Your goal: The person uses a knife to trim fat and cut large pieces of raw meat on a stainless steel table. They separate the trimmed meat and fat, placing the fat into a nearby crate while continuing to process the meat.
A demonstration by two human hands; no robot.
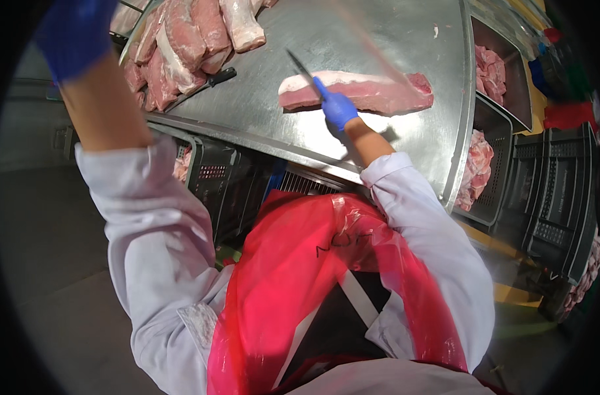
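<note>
As right hand (340,110) grips knife (300,64), forefinger (319,86) extended

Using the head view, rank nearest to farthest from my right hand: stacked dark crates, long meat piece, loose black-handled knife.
1. Long meat piece, at the right hand.
2. Black-handled knife, left, by the meat pile.
3. Stacked dark crates, right, past the table.

Table (392,39): bright, glaring white along the front
Floor (56,230): dim from here
Left hand (76,36): blurred
Corners: black, straight edges bending
</note>
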